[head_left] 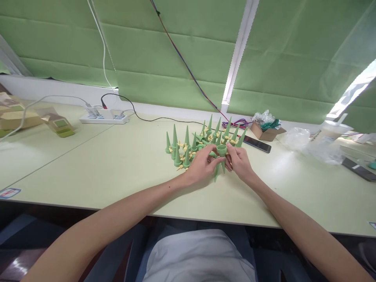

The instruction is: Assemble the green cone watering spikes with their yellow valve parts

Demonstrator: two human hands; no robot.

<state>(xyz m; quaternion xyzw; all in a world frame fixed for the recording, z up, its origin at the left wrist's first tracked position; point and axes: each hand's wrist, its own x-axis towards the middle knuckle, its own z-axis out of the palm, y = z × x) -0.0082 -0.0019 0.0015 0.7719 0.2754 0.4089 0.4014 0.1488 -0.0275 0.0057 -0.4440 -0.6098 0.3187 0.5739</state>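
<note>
Between my two hands is a green plastic spike [221, 150] with a round, hollow threaded end facing up and its pointed part hanging down. My left hand [203, 162] closes on its left side with thumb and fingers. On the other side, my right hand [239, 161] pinches it near the rim. A second green point shows below the hands; whether it belongs to the same piece I cannot tell. Just beyond stand many upright green cone spikes [187, 137] with small pale yellow pieces around their bases. Some green parts lie on their sides among them, partly hidden by my hands.
Behind the spikes lie a phone [257, 144], a coiled cable [239, 123] and a small cardboard box [266, 132] with plastic wrap. A lidded cup [328, 132], clear plastic bags and another phone [358, 169] are at right. Farther left are a power strip [104, 118] and opened boxes [57, 122].
</note>
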